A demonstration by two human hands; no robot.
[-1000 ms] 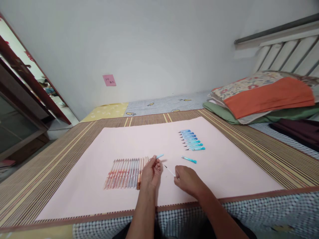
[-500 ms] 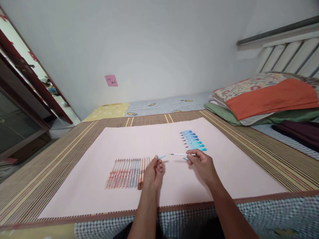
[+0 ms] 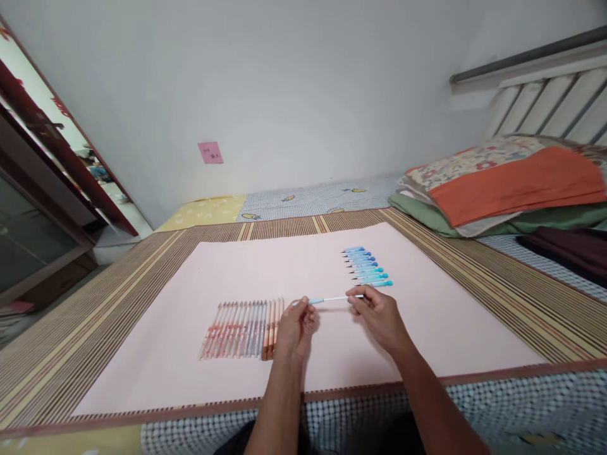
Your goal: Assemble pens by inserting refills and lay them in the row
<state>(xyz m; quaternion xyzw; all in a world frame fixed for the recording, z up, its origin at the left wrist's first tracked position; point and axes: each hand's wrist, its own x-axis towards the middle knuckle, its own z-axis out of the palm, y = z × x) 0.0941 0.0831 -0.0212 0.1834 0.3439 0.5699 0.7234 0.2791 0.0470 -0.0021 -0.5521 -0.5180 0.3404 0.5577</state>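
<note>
My left hand [image 3: 298, 325] pinches a light blue pen barrel [image 3: 315, 301] between thumb and fingers. A thin white pen refill [image 3: 336, 298] lies in line with it, its tip inside the barrel's right end. The refill's other end is pinched in my right hand [image 3: 377, 313]. Just beyond that hand is a column of blue and turquoise pens [image 3: 363, 265], tips to the left. Beside my left hand, a row of pens [image 3: 237, 328] lies side by side, pale ones with pinkish and grey-blue marks, then several peach ones with brown ends.
Both groups of pens lie on a large pale pink sheet [image 3: 161, 354] over a striped mat [image 3: 71, 354]. Folded bedding [image 3: 516, 183] is piled at the right, below a white radiator [image 3: 554, 104]. A pink note [image 3: 210, 152] sticks to the wall behind.
The gap between barrel and refill has closed: the refill's dark tip has gone into the barrel. My right hand has shifted slightly left. The laid-out pens have not moved.
</note>
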